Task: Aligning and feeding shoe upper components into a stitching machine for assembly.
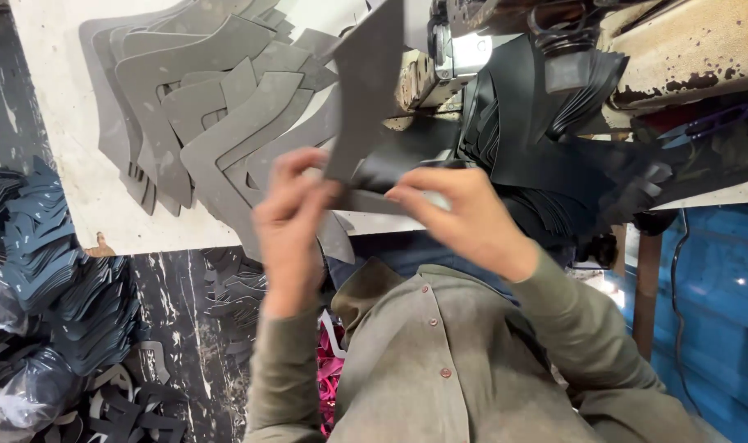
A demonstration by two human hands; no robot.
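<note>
**At the sewing machine: 1 dark piece in hand, stacks waiting**

Above the tabletop (78,164), left hand (288,221) and right hand (464,217) each pinch the dark cut piece (365,90), held up near the sewing machine (472,41). Grey stack (210,107) looks unworked; black pile (554,156) sits behind the machine.

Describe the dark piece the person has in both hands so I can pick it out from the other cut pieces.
Start at the pale worktable with its fan of grey cut pieces. In front of its near edge, the left hand and right hand pinch one black angled piece. Unlike the flat grey ones, it is lifted off the table, darker, and stands on edge with a pointed arm rising upward.
</note>
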